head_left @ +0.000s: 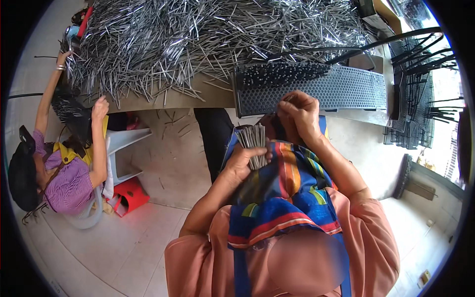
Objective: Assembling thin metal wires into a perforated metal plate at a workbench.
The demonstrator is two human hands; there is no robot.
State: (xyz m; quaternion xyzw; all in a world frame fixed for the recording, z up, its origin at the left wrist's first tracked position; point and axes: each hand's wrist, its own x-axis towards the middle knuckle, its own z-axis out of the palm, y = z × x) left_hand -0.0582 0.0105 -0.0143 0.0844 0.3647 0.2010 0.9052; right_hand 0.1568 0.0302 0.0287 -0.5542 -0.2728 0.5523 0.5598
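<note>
My left hand (pixel 239 162) is closed around a bundle of thin grey metal rods (pixel 253 143), held above my lap with the rod ends pointing up. My right hand (pixel 303 113) is raised at the near edge of a perforated metal tray (pixel 354 86). Its thumb and fingers are pinched together, and what they hold, if anything, is too small to make out. Dark rod ends (pixel 277 75) stand close together in the holes over the tray's far left part. A striped, multicoloured apron (pixel 282 183) covers my lap beneath both hands.
A large heap of loose metal rods (pixel 198 44) covers the table (pixel 170 99). At left, a co-worker (pixel 74 173) sits on a pale plastic chair (pixel 121 141), reaching to the heap. A red box (pixel 129 197) stands on the floor. Black racks (pixel 420 89) are at right.
</note>
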